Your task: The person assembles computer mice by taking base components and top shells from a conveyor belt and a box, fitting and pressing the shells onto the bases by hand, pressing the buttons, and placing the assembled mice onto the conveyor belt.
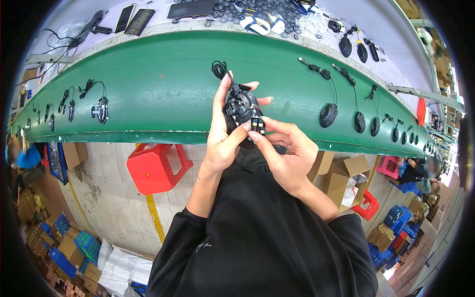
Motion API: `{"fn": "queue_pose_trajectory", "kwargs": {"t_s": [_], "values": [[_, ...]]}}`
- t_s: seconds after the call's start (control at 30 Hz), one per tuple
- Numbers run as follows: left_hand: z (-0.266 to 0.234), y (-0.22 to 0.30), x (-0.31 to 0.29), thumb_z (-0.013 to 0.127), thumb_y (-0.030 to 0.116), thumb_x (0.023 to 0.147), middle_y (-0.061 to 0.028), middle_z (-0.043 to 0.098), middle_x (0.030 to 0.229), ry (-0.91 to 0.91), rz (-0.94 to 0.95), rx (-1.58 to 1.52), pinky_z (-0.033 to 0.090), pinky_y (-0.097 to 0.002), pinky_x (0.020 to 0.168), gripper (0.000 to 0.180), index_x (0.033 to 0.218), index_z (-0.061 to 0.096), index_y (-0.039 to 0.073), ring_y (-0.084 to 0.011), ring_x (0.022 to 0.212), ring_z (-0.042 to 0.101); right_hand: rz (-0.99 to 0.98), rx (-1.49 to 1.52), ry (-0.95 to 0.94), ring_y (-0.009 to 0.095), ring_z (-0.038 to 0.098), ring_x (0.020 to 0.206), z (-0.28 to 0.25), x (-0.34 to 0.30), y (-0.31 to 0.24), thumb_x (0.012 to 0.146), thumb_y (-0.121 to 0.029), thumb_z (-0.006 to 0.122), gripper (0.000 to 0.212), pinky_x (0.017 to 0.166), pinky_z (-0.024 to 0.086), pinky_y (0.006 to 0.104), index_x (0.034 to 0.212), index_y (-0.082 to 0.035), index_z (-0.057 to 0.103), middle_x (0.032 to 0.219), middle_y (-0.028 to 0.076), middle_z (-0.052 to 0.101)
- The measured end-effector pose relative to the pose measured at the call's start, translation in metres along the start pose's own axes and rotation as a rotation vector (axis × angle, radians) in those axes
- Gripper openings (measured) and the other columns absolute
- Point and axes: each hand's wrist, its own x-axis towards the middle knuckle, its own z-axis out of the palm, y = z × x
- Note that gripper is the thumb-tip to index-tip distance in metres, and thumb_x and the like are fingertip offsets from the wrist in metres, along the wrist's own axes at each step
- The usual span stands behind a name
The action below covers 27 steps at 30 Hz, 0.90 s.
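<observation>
An opened black computer mouse with its inner parts bare rests in my left hand, whose fingers wrap round it from behind and whose thumb lies along its near side. Its bundled black cable sticks out past my fingertips. Between the fingertips of my right hand is a small black piece with pale and yellow squares, pressed against the mouse's near right side. My left thumb tip also touches the piece. Whether it is joined to the mouse I cannot tell.
A green conveyor belt runs across in front of me. Opened mice lie on its left, closed black mice on its right. Dark rings are scattered on the far shelf. A red stool and cardboard boxes stand nearby.
</observation>
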Motion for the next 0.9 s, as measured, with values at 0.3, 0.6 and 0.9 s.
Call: {"fn": "queue_pose_trajectory", "kwargs": {"t_s": [0.3,0.6,0.9], "values": [[-0.002,0.002,0.002,0.047,0.007,0.073,-0.0233,0.034,0.143,0.027,-0.049,-0.249,0.050,-0.0500,0.097,0.085,0.152,0.015,0.007,-0.0414,0.128,0.044,-0.237,-0.257,0.071,0.018,0.070,0.065,0.011,0.005,0.005,0.071,-0.001,0.080,0.026,0.062,0.055,0.0266,0.095,0.001,0.069,0.082,0.011,0.071],[-0.001,0.007,0.000,0.049,0.023,0.077,-0.0241,0.035,0.142,0.090,-0.043,-0.142,0.049,-0.0554,0.096,0.081,0.149,0.019,0.002,-0.0442,0.129,0.043,-0.320,-0.287,0.076,0.017,0.069,0.064,0.019,0.007,0.005,0.070,0.002,0.079,0.026,0.056,0.053,0.0256,0.093,0.001,0.069,0.080,0.010,0.071],[-0.002,0.008,-0.003,0.051,0.026,0.080,-0.0223,0.035,0.143,0.093,-0.019,0.006,0.049,-0.0510,0.097,0.079,0.149,0.019,0.001,-0.0400,0.128,0.043,-0.280,-0.346,0.026,0.022,0.069,0.067,0.025,0.006,-0.001,0.070,0.000,0.078,0.026,0.059,0.054,0.0281,0.095,-0.001,0.070,0.083,0.009,0.070]]}}
